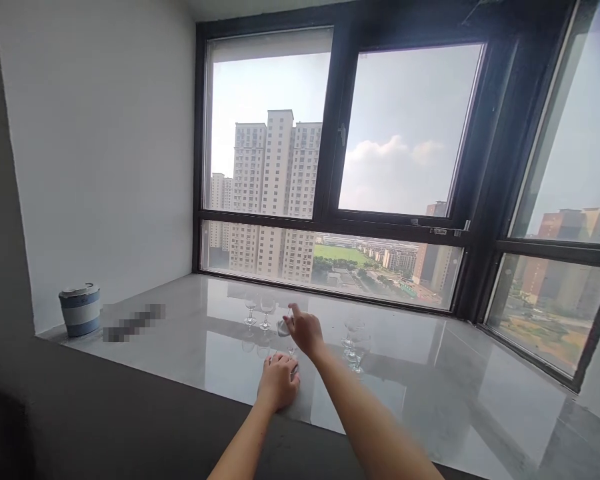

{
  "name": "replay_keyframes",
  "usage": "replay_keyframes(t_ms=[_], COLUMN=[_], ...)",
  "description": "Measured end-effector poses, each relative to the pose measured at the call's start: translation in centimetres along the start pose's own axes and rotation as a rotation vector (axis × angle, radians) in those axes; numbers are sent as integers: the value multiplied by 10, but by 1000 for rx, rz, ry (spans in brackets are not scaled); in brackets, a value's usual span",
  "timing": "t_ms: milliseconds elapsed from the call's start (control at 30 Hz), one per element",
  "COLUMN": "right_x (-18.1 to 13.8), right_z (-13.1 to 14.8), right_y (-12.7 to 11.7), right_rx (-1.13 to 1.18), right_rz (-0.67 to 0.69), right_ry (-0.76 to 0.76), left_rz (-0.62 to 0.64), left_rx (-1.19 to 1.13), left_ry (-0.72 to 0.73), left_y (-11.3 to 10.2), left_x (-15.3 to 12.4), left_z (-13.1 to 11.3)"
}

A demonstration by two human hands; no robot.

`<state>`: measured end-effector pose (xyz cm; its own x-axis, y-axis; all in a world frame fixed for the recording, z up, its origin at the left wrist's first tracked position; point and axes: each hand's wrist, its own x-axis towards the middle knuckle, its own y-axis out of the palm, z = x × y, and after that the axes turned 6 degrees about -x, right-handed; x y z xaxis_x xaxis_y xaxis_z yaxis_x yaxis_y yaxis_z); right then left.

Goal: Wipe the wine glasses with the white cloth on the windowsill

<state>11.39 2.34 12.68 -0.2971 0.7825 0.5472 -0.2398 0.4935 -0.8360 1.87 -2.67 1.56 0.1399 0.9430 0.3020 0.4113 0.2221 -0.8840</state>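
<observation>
My right hand (pixel 305 331) reaches out over a glossy grey window ledge (pixel 430 393) and is closed round the bowl of a clear wine glass (pixel 284 327), which is tilted. My left hand (pixel 279 381) lies knuckles up near the ledge's front edge, fingers curled on the base of that same glass (pixel 293 365), as far as I can see. Two more wine glasses (pixel 259 311) stand upright just left of my right hand. A further pair of glasses (pixel 356 343) stands to its right.
A blue and white lidded pot (pixel 80 309) sits at the ledge's far left by the white wall. Large dark-framed windows (pixel 340 220) close off the back and right. A dark surface (pixel 105 413) runs along the ledge's front edge.
</observation>
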Motion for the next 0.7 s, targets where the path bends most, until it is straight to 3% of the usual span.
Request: replay_keyframes(t_ms=[167,400,700], right_x=[-12,-3,1], right_z=[11,10,12], right_y=[20,11,4], right_rx=[-76,-137,-160], right_rz=[70,196,249], right_ry=[17,-82,-171], left_rz=[6,-31,8], left_rx=[1,-38,-12], left_ry=[-6,16,-20], left_y=[1,4,-2], left_x=[0,-1,-2], left_z=[1,3,-2])
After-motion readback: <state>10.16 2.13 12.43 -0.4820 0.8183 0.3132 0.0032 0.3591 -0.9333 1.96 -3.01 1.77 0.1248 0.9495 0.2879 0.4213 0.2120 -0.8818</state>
